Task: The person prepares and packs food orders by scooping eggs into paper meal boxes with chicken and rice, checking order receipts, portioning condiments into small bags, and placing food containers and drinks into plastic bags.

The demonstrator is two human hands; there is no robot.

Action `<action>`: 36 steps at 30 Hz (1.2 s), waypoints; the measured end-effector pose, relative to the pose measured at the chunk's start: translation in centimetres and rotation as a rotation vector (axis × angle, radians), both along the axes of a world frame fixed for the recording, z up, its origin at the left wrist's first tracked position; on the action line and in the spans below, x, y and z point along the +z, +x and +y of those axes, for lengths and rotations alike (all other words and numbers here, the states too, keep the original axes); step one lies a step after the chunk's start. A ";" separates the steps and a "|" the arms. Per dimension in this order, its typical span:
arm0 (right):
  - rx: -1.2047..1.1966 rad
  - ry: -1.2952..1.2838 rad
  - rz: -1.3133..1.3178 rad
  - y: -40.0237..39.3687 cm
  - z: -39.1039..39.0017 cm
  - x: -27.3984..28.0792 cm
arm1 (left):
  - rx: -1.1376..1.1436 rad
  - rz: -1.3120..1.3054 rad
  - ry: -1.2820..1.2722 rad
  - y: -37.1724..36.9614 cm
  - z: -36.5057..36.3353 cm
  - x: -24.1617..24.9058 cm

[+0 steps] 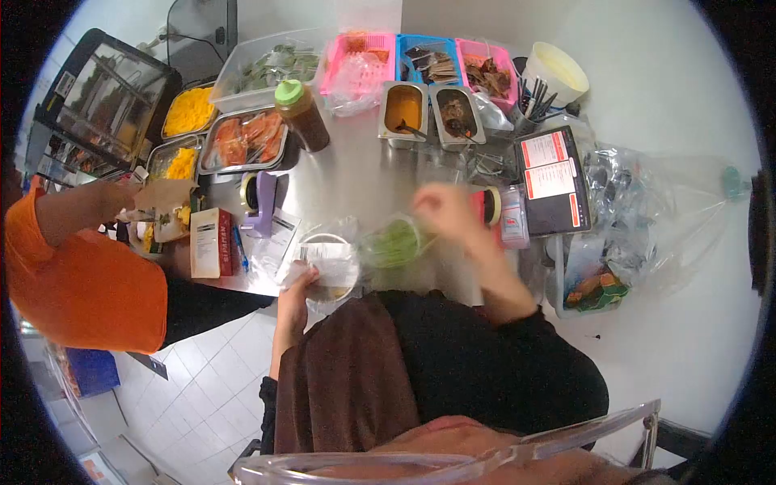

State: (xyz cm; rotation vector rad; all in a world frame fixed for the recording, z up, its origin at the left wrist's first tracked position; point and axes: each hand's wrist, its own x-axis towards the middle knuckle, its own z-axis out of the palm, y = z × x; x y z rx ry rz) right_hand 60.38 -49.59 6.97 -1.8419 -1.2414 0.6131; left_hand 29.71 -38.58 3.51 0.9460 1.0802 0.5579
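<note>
My left hand (301, 280) is closed at the near left edge of a clear plastic bag (281, 273), its fingers pinching the film. In that bag sits a round white bowl (353, 279), with a printed paper slip (327, 250) lying over its top. Just right of the bowl lies another clear bag holding green leafy vegetables (396, 244). My right hand (444, 212) is raised above and right of the greens, smeared by motion. Whether its fingers hold anything is not visible.
A purple tape dispenser (260, 206) and a red box (212, 242) stand at left, beside an orange-sleeved co-worker (89, 267). Behind are a green-capped sauce bottle (301, 117), metal sauce tins (404, 113) and colored baskets (360, 65). A tablet (554, 182) stands at right.
</note>
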 end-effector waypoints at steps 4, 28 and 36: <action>-0.385 -0.507 -0.605 16.4 -2.7 -5.0 | 0.043 -0.049 -0.106 0.6 0.2 0.8; -0.086 -0.389 -0.694 4.4 -3.7 4.0 | -0.059 0.106 0.179 3.4 0.2 1.6; 0.252 0.004 -0.302 -9.9 0.4 2.5 | -0.102 0.069 0.209 3.1 0.2 1.9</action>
